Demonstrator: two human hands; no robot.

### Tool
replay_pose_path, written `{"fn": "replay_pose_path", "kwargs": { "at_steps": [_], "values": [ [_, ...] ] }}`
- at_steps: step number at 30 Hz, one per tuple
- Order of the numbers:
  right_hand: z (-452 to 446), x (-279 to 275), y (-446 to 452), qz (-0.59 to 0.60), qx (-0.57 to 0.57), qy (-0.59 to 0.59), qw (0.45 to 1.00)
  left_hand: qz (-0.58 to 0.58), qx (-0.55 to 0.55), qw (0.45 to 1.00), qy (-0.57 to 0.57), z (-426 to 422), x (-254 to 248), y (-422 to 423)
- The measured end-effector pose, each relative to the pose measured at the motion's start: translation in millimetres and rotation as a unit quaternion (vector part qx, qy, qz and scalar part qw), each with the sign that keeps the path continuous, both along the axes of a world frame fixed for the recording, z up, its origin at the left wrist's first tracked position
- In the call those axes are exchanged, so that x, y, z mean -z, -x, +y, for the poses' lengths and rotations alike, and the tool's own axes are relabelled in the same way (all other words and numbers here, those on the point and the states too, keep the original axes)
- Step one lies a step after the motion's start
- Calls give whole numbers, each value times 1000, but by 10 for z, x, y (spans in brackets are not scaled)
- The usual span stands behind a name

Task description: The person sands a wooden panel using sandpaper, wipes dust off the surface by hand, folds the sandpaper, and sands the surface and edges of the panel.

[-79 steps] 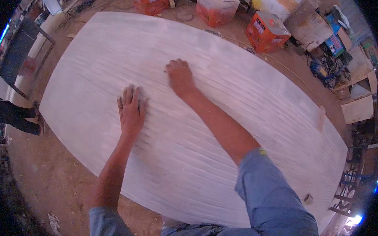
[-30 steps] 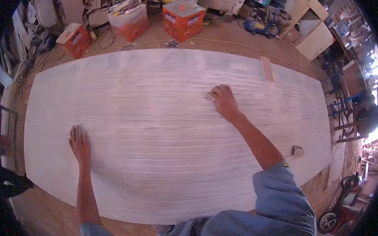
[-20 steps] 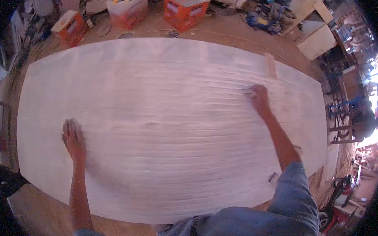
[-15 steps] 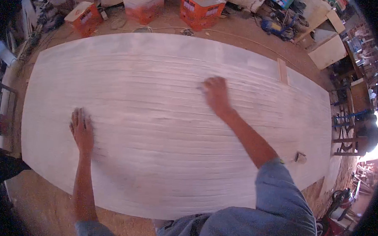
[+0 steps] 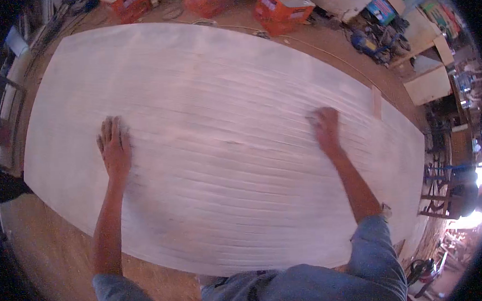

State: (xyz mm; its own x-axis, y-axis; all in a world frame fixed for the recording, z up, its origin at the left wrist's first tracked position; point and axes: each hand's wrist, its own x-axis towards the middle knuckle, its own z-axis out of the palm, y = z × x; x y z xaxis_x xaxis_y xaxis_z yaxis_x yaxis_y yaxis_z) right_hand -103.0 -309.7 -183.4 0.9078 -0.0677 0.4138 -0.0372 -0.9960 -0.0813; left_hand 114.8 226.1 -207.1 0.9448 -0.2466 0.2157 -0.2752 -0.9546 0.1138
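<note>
A large pale sheet with many long, ridge-like lines lies spread out in front of me. On its left part my left hand rests flat, fingers stretched out and holding nothing. My right hand is over the lined right part, its fingers curled closed and smeared by motion. Whatever those fingers may hold is too blurred to make out. Close to my right sleeve, a small object is mostly hidden. A narrow wooden strip lies at the far right edge of the sheet.
Orange crates stand on the floor beyond the far edge. A blue machine sits at the back right, near wooden panels. A cable runs along the floor behind the sheet. Wooden furniture stands at the right.
My right hand has moved to the right across the lined surface, still closed. The left hand stays flat on the sheet. The whole view has shifted and tilted somewhat.
</note>
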Motion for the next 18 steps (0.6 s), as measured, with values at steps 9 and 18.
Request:
{"fn": "replay_pose_path", "kwargs": {
  "at_steps": [9,18],
  "values": [
    [2020,159,-2034,-36,-131,37,990,-34,9,998,-43,47,0,-68],
    [-329,-360,245,112,58,24,992,-22,1,1000,-3,22,-70,8]
  ]
}}
